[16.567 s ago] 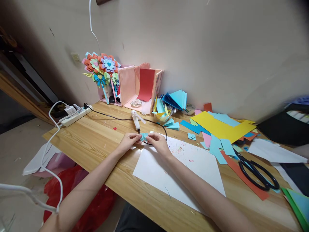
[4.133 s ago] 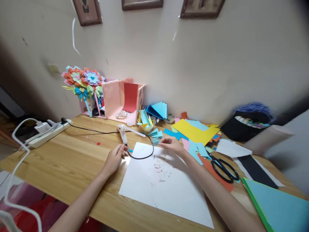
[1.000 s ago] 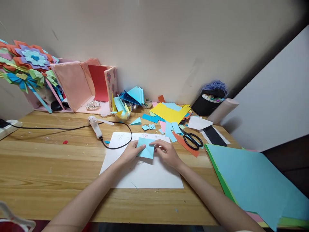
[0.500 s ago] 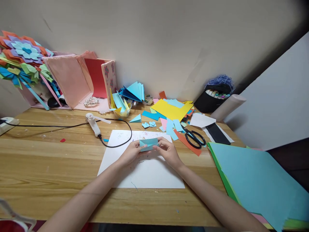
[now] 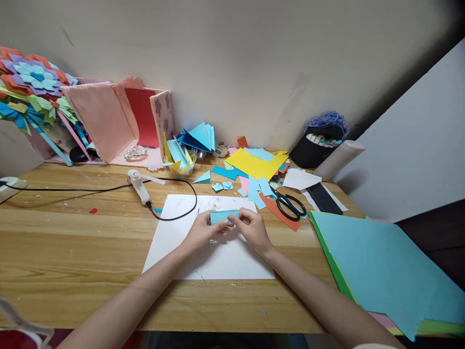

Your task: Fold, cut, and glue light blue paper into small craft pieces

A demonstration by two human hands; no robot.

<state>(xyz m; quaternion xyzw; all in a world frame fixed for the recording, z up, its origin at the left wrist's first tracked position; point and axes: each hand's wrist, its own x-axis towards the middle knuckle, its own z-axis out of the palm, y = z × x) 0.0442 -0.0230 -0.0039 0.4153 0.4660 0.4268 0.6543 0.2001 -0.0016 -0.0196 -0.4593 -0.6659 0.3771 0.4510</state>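
Between my two hands is a small light-blue piece of paper (image 5: 220, 216), folded into a narrow strip and held just above a white sheet (image 5: 225, 264). My left hand (image 5: 202, 229) grips its left end, the thumb lying along the lower edge. On the other end, my right hand (image 5: 253, 230) pinches the paper with thumb and fingers. Both thumbs nearly meet at the middle of the lower edge. The fingers behind the paper are partly hidden.
A white glue gun (image 5: 138, 186) with a black cord lies at the left. Black-handled scissors (image 5: 290, 206) rest on orange paper at the right, beside colored scraps (image 5: 254, 164). Large blue sheets (image 5: 385, 266) lie at the right edge. Two small folded blue pieces (image 5: 222, 186) sit behind the white sheet.
The blue paper has become narrower, its lower part folded up. My left thumb has slid right along the edge to meet my right thumb. The view has shifted slightly.
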